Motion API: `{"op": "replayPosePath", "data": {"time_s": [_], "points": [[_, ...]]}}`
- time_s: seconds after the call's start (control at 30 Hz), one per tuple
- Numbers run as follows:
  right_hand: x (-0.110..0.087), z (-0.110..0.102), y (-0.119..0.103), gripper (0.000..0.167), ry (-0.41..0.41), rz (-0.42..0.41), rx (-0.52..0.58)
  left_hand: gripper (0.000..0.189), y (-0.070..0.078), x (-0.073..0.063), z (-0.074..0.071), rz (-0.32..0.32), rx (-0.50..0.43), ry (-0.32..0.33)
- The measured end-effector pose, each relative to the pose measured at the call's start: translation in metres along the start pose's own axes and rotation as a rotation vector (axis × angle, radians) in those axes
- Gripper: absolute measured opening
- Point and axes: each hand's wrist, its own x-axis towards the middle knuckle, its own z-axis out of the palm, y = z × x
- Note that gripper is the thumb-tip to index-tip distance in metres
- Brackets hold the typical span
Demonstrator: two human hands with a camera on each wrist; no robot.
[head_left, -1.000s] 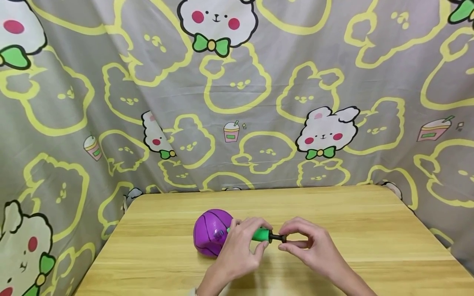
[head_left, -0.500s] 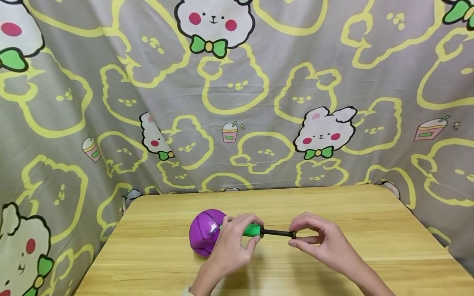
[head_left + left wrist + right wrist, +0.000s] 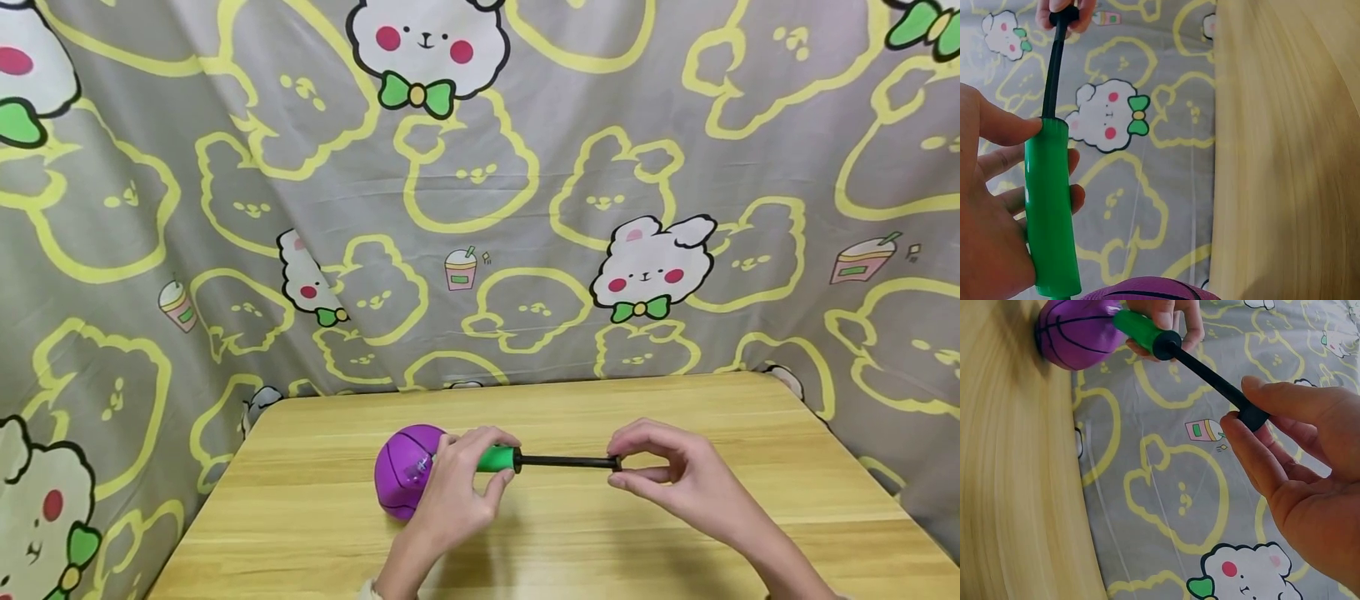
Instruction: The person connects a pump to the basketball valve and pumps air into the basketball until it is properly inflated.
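My left hand grips the green barrel of a small hand pump, thumb on one side and fingers around the other. The black plunger rod stands far out of the barrel. At its end, my right hand pinches the black knob between thumb and fingertips. A purple ball with black basketball lines, somewhat dented, rests on the table at the barrel's left end. In the right wrist view the pump's tip meets the ball; the exact joint is too small to make out.
The wooden table extends around the hands on all sides. A grey curtain with yellow outlines and white cartoon animals hangs behind the table and along its sides.
My right hand has moved right with the knob, drawing the plunger rod much farther out of the barrel. The left hand, pump barrel and ball have shifted slightly left in the head view.
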Motion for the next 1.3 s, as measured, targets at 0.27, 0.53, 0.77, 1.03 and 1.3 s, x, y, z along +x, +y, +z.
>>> {"op": "replayPosePath", "data": {"time_s": [0.27, 0.53, 0.77, 1.03, 1.3], "points": [[0.000, -0.005, -0.001, 0.031, 0.010, -0.002, -0.045, 0.033, 0.002, 0.001, 0.003, 0.008, -0.002, 0.018], [0.001, -0.005, 0.002, 0.033, 0.047, -0.028, -0.064, 0.034, 0.005, 0.003, 0.005, 0.019, 0.035, 0.039], [0.001, 0.009, 0.008, 0.033, 0.053, -0.050, -0.032, 0.036, 0.008, 0.001, 0.009, 0.034, 0.056, 0.036], [0.001, 0.026, 0.016, 0.032, 0.054, -0.044, -0.010, 0.035, 0.014, -0.002, 0.015, 0.046, 0.067, -0.004], [0.001, 0.043, 0.021, 0.031, 0.068, -0.039, 0.014, 0.035, 0.018, -0.005, 0.020, 0.054, 0.057, -0.016]]}}
